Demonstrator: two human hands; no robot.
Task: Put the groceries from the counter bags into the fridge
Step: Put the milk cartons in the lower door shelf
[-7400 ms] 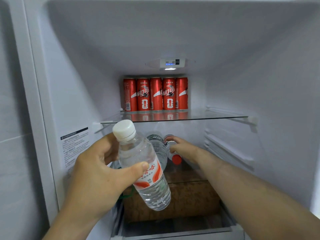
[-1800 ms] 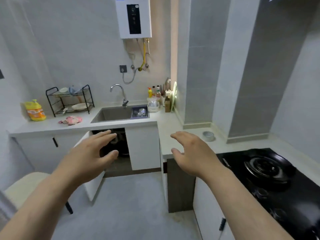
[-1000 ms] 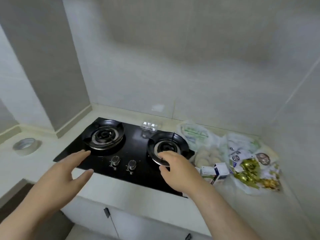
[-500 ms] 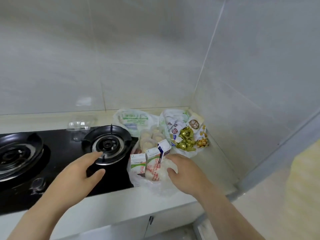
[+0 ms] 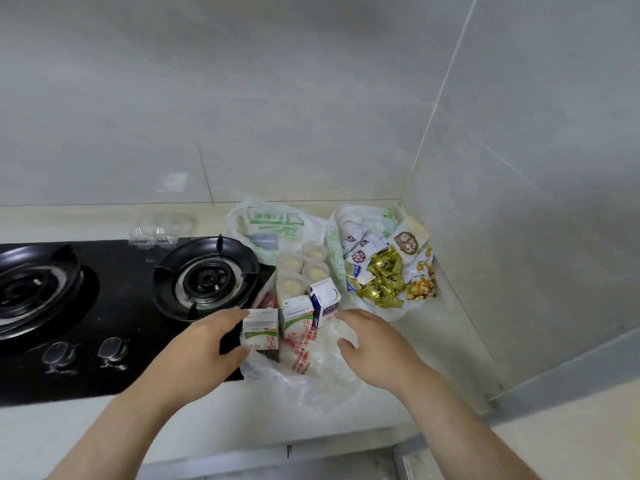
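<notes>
Soft even indoor light, faint shadows, mild blur, wide-angle bending at edges

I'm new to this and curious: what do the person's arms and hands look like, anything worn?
The left forearm and right forearm are bare, no sleeves in view. The left hand and right hand wear no gloves; no ring, watch or bracelet shows.
</notes>
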